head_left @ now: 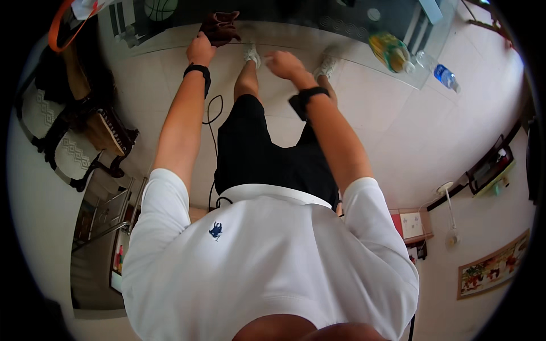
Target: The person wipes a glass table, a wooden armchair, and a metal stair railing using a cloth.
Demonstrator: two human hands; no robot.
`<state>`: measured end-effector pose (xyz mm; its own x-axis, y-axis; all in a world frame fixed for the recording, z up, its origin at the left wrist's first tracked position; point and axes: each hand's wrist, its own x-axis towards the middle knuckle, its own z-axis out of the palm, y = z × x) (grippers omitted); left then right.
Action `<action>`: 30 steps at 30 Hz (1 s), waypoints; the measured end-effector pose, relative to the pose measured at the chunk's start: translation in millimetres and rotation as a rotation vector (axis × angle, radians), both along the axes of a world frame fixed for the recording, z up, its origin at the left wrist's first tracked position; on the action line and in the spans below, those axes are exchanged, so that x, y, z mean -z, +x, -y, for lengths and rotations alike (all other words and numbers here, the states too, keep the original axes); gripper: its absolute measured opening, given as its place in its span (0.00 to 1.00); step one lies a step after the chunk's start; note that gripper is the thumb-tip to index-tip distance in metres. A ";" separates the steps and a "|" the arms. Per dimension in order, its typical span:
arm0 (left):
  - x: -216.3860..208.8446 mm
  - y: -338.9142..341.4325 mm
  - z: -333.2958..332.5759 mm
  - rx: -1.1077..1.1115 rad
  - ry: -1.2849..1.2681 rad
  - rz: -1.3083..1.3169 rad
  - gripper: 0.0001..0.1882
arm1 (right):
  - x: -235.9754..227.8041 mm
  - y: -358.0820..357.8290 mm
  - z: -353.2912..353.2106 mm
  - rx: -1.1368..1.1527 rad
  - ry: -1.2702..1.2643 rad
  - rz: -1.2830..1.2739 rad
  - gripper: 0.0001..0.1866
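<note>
My left hand (201, 51) is closed on a dark reddish-brown cloth (219, 29), which hangs bunched at the near edge of a glass-topped table (284, 12). Across from it, to the right, my right hand (285, 65) is held in the air over the floor, short of the table edge. Its fingers are loosely bent and somewhat blurred, and nothing shows in them. Both wrists wear black bands, and a dark block hangs at the right one.
An oil bottle (391, 52) with yellow contents lies on the table's right part, with a clear blue-labelled bottle (439, 71) beside it. Carved wooden chairs (79, 142) stand at the left. A black cable (212, 128) hangs beside my leg.
</note>
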<state>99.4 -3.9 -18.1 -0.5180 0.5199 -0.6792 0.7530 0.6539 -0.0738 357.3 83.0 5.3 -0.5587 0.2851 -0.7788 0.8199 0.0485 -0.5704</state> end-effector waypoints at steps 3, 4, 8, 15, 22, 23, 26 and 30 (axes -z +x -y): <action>0.3 44.7 -40.4 0.110 -0.016 0.017 0.24 | 24.3 130.5 -9.6 0.164 0.033 0.049 0.18; -0.6 64.0 -51.6 0.151 -0.007 0.055 0.23 | 25.0 176.1 -12.2 0.206 0.088 0.056 0.18; 9.9 138.0 -87.5 0.299 -0.083 0.037 0.16 | -3.4 302.5 -50.8 0.279 0.082 0.226 0.23; -0.8 261.5 -115.0 0.338 0.140 -0.080 0.20 | -41.2 305.7 -84.1 0.626 0.585 -0.015 0.56; -13.8 283.4 -80.6 -0.014 0.288 0.217 0.50 | -44.6 229.6 -119.9 0.731 0.874 -0.315 0.53; -13.5 284.0 -75.8 0.003 0.325 0.266 0.53 | -47.1 229.0 -120.7 0.712 0.867 -0.320 0.53; 4.9 275.3 -66.4 -0.053 0.445 0.269 0.54 | -50.2 223.5 -133.0 0.795 0.871 -0.262 0.39; 15.1 248.8 -71.7 0.031 0.578 0.241 0.53 | -39.6 225.7 -162.6 0.733 0.901 -0.243 0.41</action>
<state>348.1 67.8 -33.2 -0.3641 0.8506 -0.3793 0.7239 0.5148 0.4594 583.1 245.6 44.9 -0.1393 0.9898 -0.0298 0.6945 0.0762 -0.7154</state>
